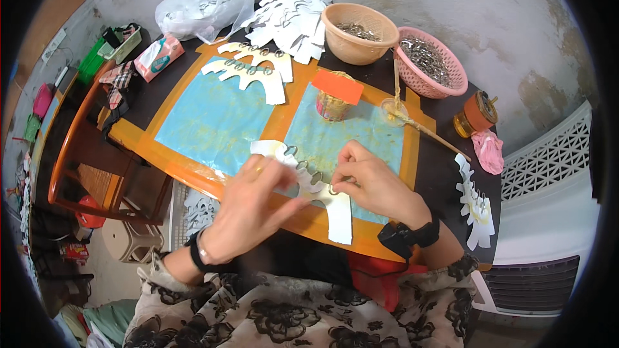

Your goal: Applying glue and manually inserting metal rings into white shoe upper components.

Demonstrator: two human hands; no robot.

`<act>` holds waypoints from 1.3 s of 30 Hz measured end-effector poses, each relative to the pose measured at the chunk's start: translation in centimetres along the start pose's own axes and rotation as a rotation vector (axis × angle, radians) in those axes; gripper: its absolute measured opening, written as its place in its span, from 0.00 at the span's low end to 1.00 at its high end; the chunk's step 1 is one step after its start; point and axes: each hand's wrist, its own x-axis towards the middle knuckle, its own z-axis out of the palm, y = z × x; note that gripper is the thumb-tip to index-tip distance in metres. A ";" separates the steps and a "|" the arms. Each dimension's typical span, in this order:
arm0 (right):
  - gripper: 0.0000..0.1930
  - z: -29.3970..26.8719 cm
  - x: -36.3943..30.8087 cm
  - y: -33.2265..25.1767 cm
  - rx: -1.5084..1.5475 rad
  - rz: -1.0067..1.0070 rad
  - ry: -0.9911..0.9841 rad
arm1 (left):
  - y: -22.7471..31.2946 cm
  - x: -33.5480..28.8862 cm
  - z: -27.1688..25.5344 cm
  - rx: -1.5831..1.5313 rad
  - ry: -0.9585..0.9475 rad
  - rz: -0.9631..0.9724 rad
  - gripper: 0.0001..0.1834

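A scalloped white strip (338, 220) lies at the front edge of the table, with several metal rings set along its tabs. At its right part, my right hand (373, 182) pinches a metal ring (333, 189) between thumb and fingertips, right against the strip. Over the strip's left part hovers my left hand (248, 203), its fingers slightly blurred and the thumb spread away from them; nothing shows in it. Beyond, two more scalloped strips (271, 90) with rings lie on the blue sheet (213, 125). A paint-stained pot with an orange flap (335, 90) stands ahead of my right hand.
At the back stand a peach bowl (361, 35) and a pink basket (431, 64), both holding metal pieces. White cut pieces (290, 19) are piled beside a plastic bag (206, 9). Sticks with a small dish (394, 113), a jar (476, 115) and another ringed strip (476, 206) lie right.
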 end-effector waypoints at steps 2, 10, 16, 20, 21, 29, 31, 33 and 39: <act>0.05 -0.4 0.1 -0.2 -0.087 -0.064 0.006 | -0.6 1.4 1.7 0.109 0.327 0.305 0.25; 0.05 -0.2 0.1 -0.3 -0.159 -0.156 0.071 | -1.8 3.1 5.8 -0.035 0.268 0.320 0.23; 0.06 0.1 0.0 -0.5 -0.234 -0.223 0.086 | -2.3 3.9 5.8 0.004 0.289 0.354 0.19; 0.07 0.3 -0.2 -0.3 -0.354 -0.332 0.129 | -2.5 4.1 5.7 0.016 0.278 0.362 0.15; 0.07 0.5 -0.2 -0.2 -0.348 -0.329 0.118 | -2.7 4.1 5.7 0.009 0.277 0.352 0.15; 0.09 0.5 -1.0 0.6 -0.559 -0.646 0.136 | -2.9 4.2 5.2 0.140 0.257 0.505 0.13; 0.08 0.4 -0.8 0.7 -0.461 -0.564 0.118 | -3.2 4.2 5.1 0.135 0.258 0.505 0.13; 0.08 0.2 -0.9 1.1 -0.363 -0.480 0.106 | -3.1 4.3 5.1 0.134 0.255 0.508 0.12; 0.06 -0.7 -1.3 2.4 0.056 -0.130 0.061 | -2.7 4.6 5.5 0.109 0.247 0.535 0.06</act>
